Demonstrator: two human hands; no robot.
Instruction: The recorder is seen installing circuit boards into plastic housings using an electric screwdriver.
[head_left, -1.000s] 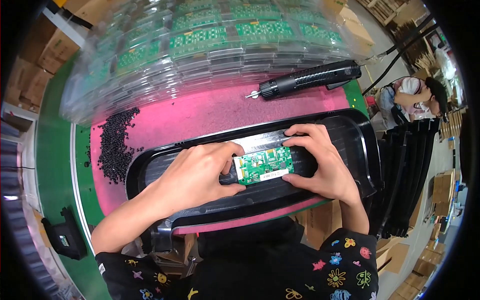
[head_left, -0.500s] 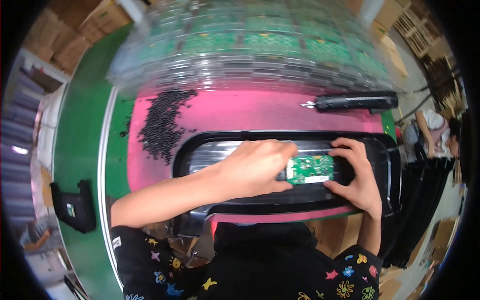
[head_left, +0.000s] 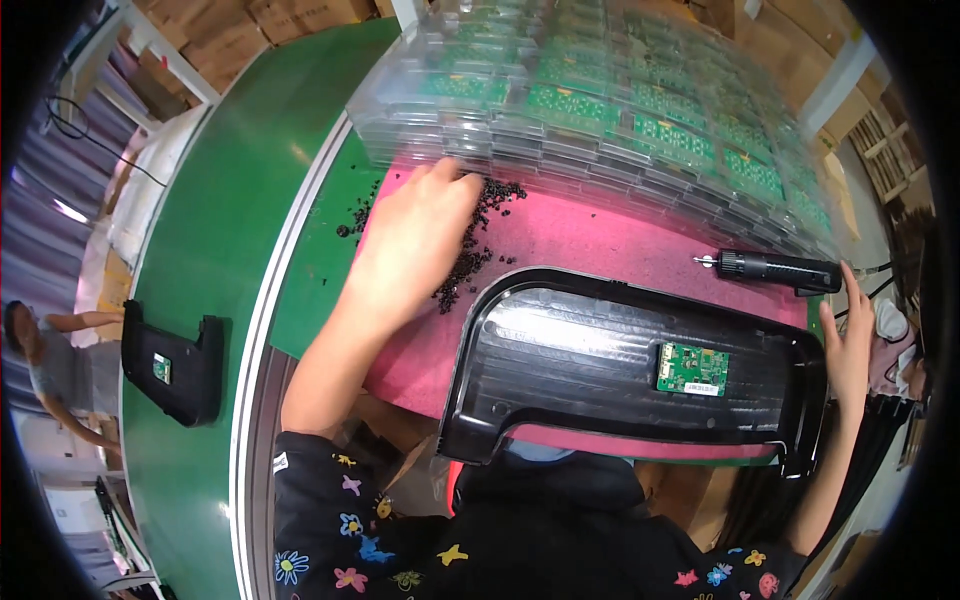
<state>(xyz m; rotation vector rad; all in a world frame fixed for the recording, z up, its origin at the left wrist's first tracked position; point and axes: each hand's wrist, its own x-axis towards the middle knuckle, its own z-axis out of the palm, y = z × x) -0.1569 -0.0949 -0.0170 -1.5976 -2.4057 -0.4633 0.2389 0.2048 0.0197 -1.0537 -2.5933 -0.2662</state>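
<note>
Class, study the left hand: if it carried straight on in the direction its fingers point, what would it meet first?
The left hand lies on the small black screws, fingers pointing up and away. Next in line is probably the stack of clear trays of green boards, though depth is hard to judge.

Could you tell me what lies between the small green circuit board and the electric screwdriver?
In the head view, only ribbed black housing and bare pink mat separate the board and screwdriver.

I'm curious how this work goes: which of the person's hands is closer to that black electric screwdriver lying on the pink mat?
Right. The right hand is just below the screwdriver, at the black housing's right end. The left hand is far across, on the small black screws.
</note>
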